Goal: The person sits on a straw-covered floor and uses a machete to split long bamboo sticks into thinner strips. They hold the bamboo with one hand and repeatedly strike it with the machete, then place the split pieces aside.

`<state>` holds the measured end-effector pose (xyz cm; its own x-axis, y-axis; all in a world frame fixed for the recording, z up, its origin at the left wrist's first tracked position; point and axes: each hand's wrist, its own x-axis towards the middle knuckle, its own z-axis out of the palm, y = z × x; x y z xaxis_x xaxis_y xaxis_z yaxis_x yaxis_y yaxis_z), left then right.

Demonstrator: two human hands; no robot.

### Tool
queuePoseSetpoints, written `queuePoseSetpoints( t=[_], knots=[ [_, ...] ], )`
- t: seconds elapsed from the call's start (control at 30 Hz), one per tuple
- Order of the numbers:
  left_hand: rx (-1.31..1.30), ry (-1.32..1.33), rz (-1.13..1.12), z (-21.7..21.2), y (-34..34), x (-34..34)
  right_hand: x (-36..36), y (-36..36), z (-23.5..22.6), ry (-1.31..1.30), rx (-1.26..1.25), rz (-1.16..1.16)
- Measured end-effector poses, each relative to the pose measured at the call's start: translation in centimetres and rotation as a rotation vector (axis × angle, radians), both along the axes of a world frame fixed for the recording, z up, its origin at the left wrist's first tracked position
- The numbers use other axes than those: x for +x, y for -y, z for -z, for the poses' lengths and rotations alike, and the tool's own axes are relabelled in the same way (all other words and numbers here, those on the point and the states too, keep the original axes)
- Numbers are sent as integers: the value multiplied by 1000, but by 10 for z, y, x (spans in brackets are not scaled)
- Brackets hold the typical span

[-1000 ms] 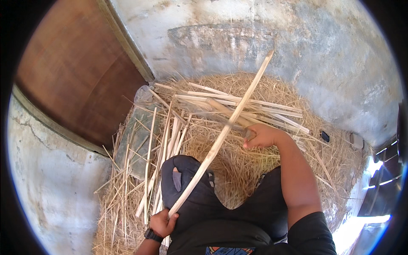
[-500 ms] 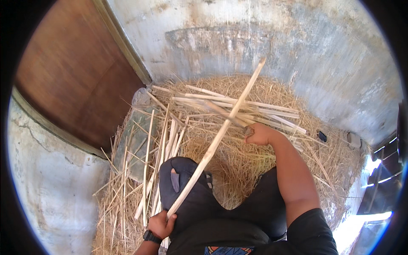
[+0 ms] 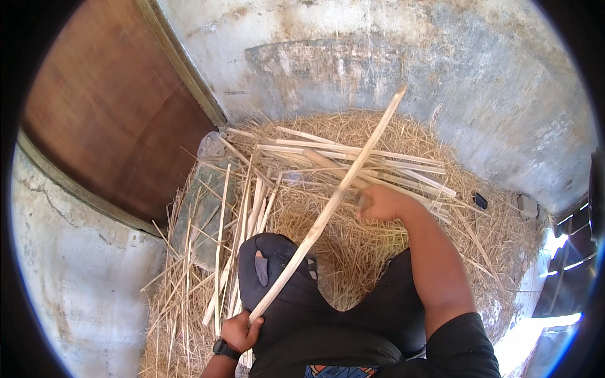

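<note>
**Long cane strip held at both ends of the grip**

Left hand (image 3: 241, 331) fingers clenched on the lower end of the long cane strip (image 3: 328, 208); strip runs diagonally up over the dark-trousered knee (image 3: 277, 271) toward the concrete wall (image 3: 441, 75). Right hand (image 3: 378, 203) fisted mid-strip, what it grips unclear. Loose split canes (image 3: 353, 154) lie on the straw pile (image 3: 353, 252).
</note>
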<state>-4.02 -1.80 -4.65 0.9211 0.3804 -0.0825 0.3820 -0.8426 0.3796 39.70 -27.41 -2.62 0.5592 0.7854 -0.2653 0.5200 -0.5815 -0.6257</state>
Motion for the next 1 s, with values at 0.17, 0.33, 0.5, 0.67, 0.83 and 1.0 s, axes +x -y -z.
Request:
queuePoseSetpoints(
  t=[0.17, 0.33, 0.5, 0.67, 0.83, 1.0],
  knots=[
    [-11, 5, 10, -5, -1, 3, 21, 11, -1, -17, 79, 309],
    [-74, -28, -25, -7, 2, 4, -30, -18, -15, 8, -70, -188],
    [-44, 4, -20, -1, 2, 0, -31, -14, -36, 85, -43, -203],
    [-56, -27, -10, -6, 0, 5, 24, 11, -24, -108, 5, 455],
    [-170, 54, 2, -6, -3, 3, -11, -4, -12, 115, -3, -18],
    [-170, 99, -16, -1, -2, 1, -43, -18, -45, 165, -45, -271]
  ],
)
